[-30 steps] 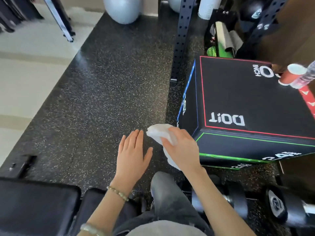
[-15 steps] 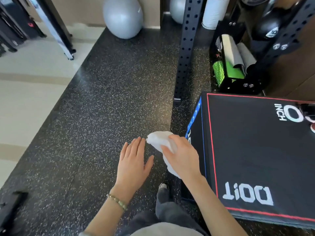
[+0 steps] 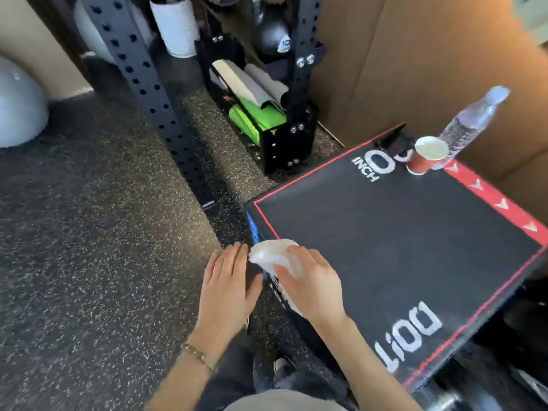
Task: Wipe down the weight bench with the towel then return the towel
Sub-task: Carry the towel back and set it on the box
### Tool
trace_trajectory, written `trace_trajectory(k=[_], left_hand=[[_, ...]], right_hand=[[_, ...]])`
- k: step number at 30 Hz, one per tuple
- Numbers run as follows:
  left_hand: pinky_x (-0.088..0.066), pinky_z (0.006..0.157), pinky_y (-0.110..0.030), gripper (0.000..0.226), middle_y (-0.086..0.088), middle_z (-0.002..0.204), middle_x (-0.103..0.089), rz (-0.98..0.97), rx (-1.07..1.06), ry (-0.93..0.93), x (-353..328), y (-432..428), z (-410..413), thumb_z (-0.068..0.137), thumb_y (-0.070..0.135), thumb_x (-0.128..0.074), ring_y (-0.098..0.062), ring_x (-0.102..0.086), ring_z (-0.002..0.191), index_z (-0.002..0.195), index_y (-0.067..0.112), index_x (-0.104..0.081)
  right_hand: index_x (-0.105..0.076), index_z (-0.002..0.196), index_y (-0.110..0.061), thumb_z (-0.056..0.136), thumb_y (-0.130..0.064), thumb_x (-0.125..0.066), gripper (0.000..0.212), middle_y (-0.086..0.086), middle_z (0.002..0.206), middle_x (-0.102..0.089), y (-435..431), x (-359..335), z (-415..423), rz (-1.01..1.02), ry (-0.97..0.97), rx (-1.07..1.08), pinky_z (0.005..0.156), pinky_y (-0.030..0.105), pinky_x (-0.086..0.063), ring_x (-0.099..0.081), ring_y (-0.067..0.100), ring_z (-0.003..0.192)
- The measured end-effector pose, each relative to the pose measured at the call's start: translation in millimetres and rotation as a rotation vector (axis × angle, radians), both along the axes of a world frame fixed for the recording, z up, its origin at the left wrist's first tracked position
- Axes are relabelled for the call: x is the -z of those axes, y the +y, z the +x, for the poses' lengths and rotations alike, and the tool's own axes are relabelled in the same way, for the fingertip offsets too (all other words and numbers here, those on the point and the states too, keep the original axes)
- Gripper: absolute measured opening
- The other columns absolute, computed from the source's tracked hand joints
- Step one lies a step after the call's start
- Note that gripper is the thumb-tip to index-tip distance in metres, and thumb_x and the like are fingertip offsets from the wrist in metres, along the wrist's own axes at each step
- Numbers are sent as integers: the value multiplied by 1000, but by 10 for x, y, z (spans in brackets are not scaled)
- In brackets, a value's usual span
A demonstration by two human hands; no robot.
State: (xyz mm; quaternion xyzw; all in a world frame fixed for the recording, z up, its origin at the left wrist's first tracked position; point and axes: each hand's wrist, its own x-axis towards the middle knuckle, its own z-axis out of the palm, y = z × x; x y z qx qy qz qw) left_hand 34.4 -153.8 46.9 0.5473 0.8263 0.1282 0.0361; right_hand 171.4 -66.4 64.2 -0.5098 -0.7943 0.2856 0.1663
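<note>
Gripping the towel (image 3: 271, 253), the right hand (image 3: 311, 284) hovers beside the box (image 3: 385, 247).

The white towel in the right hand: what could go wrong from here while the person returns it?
1. The right hand holds the crumpled white towel just over the near corner of the black red-edged box. Laid so close to the edge, it might slide to the floor.
2. A red paper cup and a clear plastic bottle stand close together at the box's far corner. A sweeping reach there could tip them.
</note>
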Motion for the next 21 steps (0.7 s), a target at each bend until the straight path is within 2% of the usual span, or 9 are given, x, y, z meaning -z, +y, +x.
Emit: trace_trajectory(k=[2,4,7,11,15,21], left_hand=[[-31,106,-43,59,-14,130,-57,2,142,-9,-15,252,-127,86,43,-42,-29,-55,116,127,2,-55],[-31,106,-43,60,-14,131,-57,-13,279,-2,-39,475,-256,86,44,-42,-29,-54,118,127,2,-55],[-28,108,-43,61,-13,134,-55,-20,469,1,-59,742,-437,87,44,-42,-28,-52,123,131,3,-54],[-28,109,-43,62,-13,135,-54,-21,677,40,-34,1023,-663,90,44,-39,-27,-49,126,132,2,-52],[-30,109,-44,61,-13,134,-55,-33,779,48,0,1194,-767,90,44,-38,-25,-47,126,132,2,-53],[-33,108,-45,61,-14,131,-57,-22,838,47,70,1418,-733,89,43,-37,-27,-52,123,130,1,-55]], right_hand=[[-63,111,-24,76,-47,-56,42,1,95,-63,66,30,-14,7,4,153,65,39,-53,-63,28,84],[-61,114,-26,77,-48,-52,43,-1,99,-62,102,38,-52,-17,-15,291,71,38,-52,-61,26,90],[-56,118,-32,83,-42,-57,37,-5,106,-59,124,56,-92,-74,-26,502,80,35,-49,-58,20,99],[-54,122,-32,84,-40,-59,39,-6,110,-57,75,150,-234,-104,-25,703,82,33,-46,-55,20,104],[-52,124,-31,85,-40,-57,40,-6,111,-56,66,198,-314,-137,-43,840,82,34,-45,-54,21,103],[-50,124,-31,87,-36,-56,38,-7,113,-56,250,308,-343,-119,-29,928,79,32,-45,-52,19,104]])
